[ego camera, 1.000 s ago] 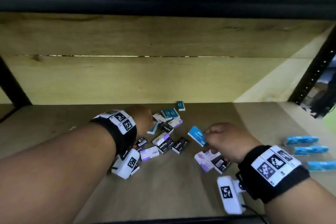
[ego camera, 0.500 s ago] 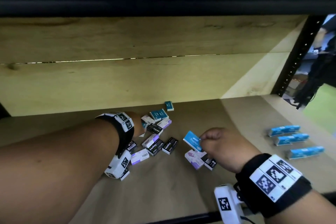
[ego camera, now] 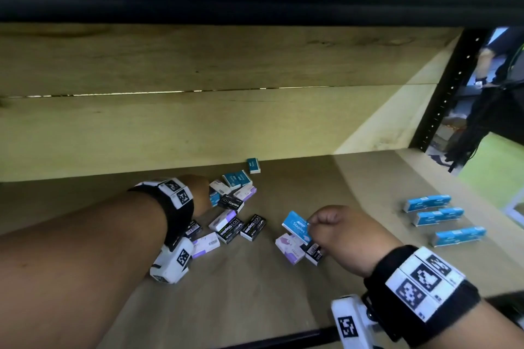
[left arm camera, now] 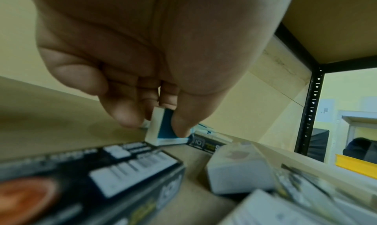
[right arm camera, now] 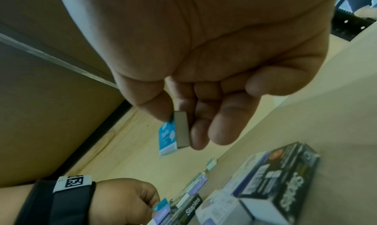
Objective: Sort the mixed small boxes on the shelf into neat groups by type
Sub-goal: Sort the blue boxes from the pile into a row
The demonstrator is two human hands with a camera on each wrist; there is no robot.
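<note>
My right hand pinches a light blue staples box by one end, lifted a little above a purple-and-white box and a black box; the right wrist view shows the same blue box between thumb and fingers. My left hand reaches into the mixed pile and pinches a teal-and-white box between thumb and fingertips at the shelf surface. Black staples boxes, purple-and-white boxes and teal boxes lie jumbled between the hands.
Three rows of light blue boxes lie lined up at the right of the wooden shelf. One teal box stands alone by the back wall. A black upright post frames the right side; a person stands beyond it.
The view has swung slightly right. My right hand keeps hold of the light blue box, nearly in place. My left hand stays in the pile.
</note>
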